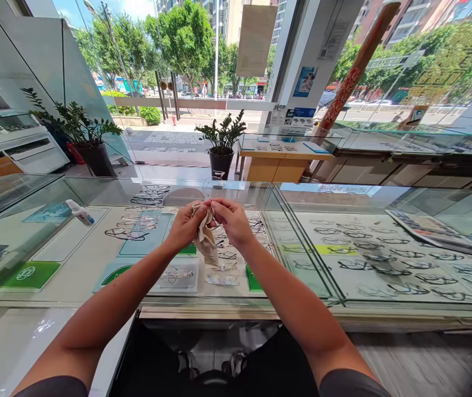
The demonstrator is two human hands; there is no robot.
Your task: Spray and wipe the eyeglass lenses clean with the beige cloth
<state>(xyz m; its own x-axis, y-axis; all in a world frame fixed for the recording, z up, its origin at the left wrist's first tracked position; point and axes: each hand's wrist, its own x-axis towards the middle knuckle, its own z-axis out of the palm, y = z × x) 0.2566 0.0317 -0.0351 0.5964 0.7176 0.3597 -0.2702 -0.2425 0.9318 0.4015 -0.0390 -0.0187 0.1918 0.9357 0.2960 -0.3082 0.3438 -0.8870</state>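
Above the glass counter my two hands meet in the middle of the view. My left hand (187, 225) is closed, with a beige cloth (206, 242) bunched in its fingers and hanging below them. Pinched close beside it, my right hand (232, 220) grips a thin-rimmed pair of eyeglasses (213, 188), whose rim sticks up beyond the fingertips. The fingers and cloth hide much of the eyeglasses. Rows of eyeglass frames (128, 231) lie under the glass below my hands.
A white spray bottle (80, 213) lies tilted on the counter to the left. Another glass case (385, 264) with many eyeglasses adjoins on the right, a magazine (438, 231) on it. Potted plants (221, 144) and a wooden display table (285, 160) stand beyond, before the windows.
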